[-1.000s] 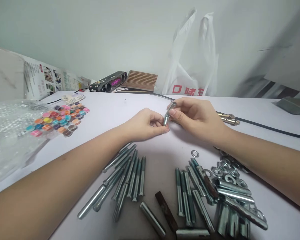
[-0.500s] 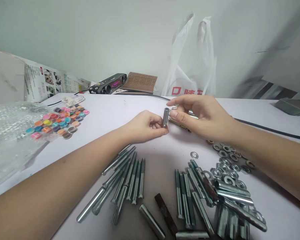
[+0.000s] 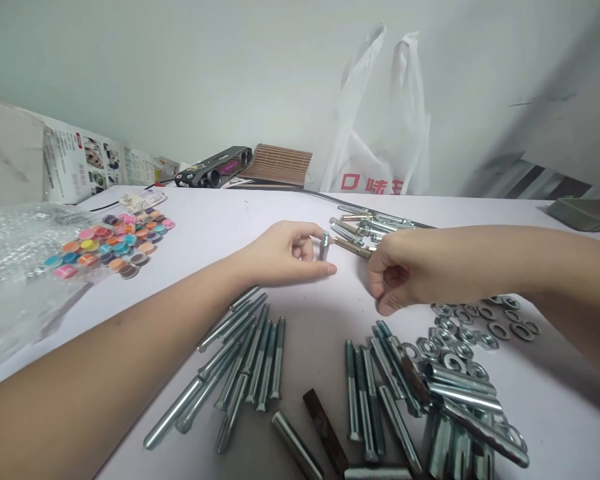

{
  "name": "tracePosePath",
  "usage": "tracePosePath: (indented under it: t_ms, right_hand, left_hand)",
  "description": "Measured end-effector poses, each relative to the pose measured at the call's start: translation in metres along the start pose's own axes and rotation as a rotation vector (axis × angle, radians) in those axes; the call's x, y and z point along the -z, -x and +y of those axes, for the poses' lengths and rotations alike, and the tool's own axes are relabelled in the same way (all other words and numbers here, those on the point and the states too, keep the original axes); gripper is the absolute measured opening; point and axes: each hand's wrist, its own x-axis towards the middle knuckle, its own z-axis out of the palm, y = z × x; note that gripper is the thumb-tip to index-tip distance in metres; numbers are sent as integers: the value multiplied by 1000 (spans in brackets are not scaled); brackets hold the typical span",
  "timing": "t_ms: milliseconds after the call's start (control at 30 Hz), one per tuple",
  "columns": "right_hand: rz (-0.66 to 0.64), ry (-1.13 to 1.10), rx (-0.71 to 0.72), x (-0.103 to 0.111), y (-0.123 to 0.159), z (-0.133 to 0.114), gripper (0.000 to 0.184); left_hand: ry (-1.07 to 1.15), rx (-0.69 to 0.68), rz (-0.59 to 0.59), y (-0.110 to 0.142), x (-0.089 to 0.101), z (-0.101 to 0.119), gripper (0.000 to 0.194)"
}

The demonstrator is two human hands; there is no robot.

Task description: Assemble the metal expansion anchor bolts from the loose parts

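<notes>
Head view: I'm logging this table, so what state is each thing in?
Metal cylinder: near upright, held
Left hand: curled, holding the metal cylinder
Right hand: fingers curled, contents unclear
Bolts: lying, some overlapping
Nuts and washers: loosely scattered
White bag: standing, handles up
Clear plastic: crumpled
Colored discs: loose

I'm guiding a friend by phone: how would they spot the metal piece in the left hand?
At the white table, find the left hand, near the middle. It holds one small silver metal piece. That piece points nearly upright, whereas the bolts in front lie flat.
</notes>
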Motion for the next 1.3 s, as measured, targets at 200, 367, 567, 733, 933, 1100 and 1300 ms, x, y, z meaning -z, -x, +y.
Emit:
tracePosePath:
  t_ms: [200,367,567,733,933,1100,1300]
  right_hand:
    - [123,-230,85,5,-3,1,30]
    - [611,-703,-55,0,-16,-10,45]
    - [592,-870,-221,-6,-18,-39,40]
    - [579,-832,-204,-6,-19,-39,43]
    - [619,-382,-207,5,-14,-20,56]
    - [212,66,-335,16,14,-8,54]
    - [89,222,-507,7,22,5,39]
  left_hand:
    - [187,-5,99,-3,-1,2,42]
    - [175,-4,69,-3,-1,2,38]
    - [135,-13,32,-3,-1,0,35]
    - [155,-23,15,-2,0,0,32]
    - [171,8,36,-2,0,3,32]
    - [130,75,53,-1,-1,10,33]
    - [143,98,55,-1,0,12,33]
